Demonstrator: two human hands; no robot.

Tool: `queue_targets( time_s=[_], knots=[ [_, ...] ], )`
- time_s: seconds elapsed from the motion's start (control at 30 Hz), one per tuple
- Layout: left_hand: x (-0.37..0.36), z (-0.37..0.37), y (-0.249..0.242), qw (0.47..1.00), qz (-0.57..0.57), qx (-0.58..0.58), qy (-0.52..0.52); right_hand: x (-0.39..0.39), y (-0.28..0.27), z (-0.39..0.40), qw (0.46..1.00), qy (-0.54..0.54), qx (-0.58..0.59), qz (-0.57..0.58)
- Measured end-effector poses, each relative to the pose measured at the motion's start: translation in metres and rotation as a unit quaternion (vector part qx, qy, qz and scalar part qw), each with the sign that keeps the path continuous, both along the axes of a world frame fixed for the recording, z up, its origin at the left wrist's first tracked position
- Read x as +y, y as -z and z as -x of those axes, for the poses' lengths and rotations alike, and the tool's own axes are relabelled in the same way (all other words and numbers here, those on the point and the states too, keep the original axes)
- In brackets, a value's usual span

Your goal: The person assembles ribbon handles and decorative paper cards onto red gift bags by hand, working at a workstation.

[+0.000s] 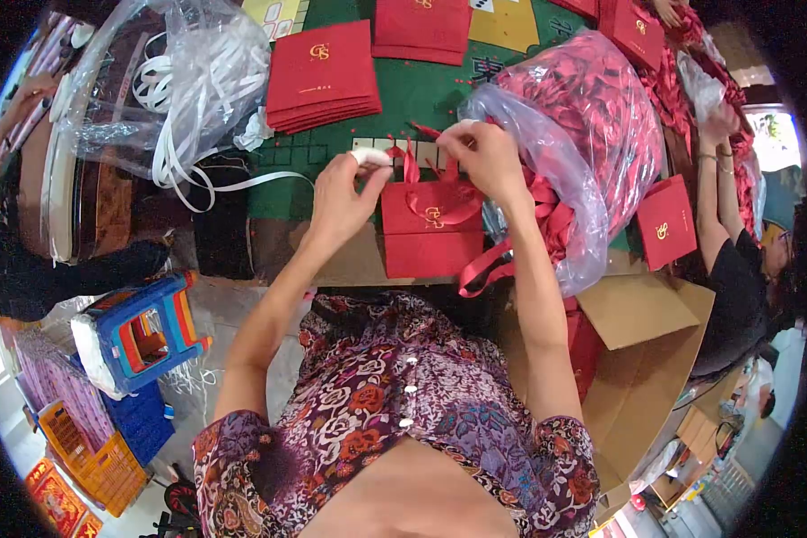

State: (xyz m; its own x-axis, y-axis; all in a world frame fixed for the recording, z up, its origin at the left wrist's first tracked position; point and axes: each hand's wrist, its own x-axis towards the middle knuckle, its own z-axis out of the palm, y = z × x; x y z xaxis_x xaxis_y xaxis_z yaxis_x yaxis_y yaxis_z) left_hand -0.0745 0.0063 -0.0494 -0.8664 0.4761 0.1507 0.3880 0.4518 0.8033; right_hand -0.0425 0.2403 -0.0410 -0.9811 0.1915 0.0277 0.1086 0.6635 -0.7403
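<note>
A red paper gift bag (pixel 433 255) with a gold emblem lies at the table's near edge. Loops of red ribbon (pixel 411 169) come from its top. My left hand (pixel 345 193), a white wrap on one finger, is closed in a pinch at the ribbon just left of the bag's top. On the other side, my right hand (pixel 489 160) pinches ribbon between thumb and fingers above the bag's right corner. It also has something white around a finger. Exactly where the fingertips grip is small and partly hidden.
A clear plastic sack of red ribbons (pixel 583 117) bulges at right. Stacked red bags (pixel 323 76) lie at the back. White ribbon in plastic (pixel 184 90) sits left. An open cardboard box (pixel 650 386) stands below right. Another person's arms (pixel 717 188) are at far right.
</note>
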Motion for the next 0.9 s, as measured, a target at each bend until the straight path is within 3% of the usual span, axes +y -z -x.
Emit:
queue_targets(
  time_s=[0.03, 0.1, 0.23, 0.33, 0.4, 0.43, 0.5, 0.57, 0.9],
  knots=[
    [0.005, 0.002, -0.001, 0.999, -0.006, -0.04, -0.022, -0.001, 0.0, -0.002, 0.999, -0.019, -0.025, -0.034],
    [0.019, 0.007, 0.005, 0.999, -0.038, -0.002, -0.015, -0.009, 0.001, -0.003, 0.995, -0.029, -0.053, -0.083],
    [0.034, 0.014, 0.019, 0.997, 0.045, 0.056, -0.024, -0.017, 0.012, -0.006, 0.986, -0.024, -0.048, -0.156],
    [0.038, 0.015, 0.028, 0.996, 0.087, 0.025, -0.026, -0.014, 0.013, -0.008, 0.992, -0.001, -0.039, -0.118],
    [0.04, 0.016, 0.026, 0.997, 0.063, -0.026, -0.034, -0.007, 0.018, -0.008, 0.998, 0.005, -0.009, 0.055],
    [0.042, 0.016, 0.024, 0.995, 0.04, -0.075, -0.043, -0.006, 0.02, -0.007, 0.998, 0.006, -0.009, 0.055],
    [0.044, 0.017, 0.032, 0.991, 0.003, -0.124, -0.039, -0.005, 0.021, -0.008, 0.981, 0.01, -0.006, 0.192],
    [0.046, 0.016, 0.043, 0.981, -0.091, -0.166, -0.048, -0.006, 0.022, -0.006, 0.982, -0.007, 0.002, 0.19],
    [0.049, 0.012, 0.017, 0.981, -0.109, -0.163, -0.008, -0.012, 0.014, -0.004, 0.957, -0.028, -0.03, 0.286]
  ],
)
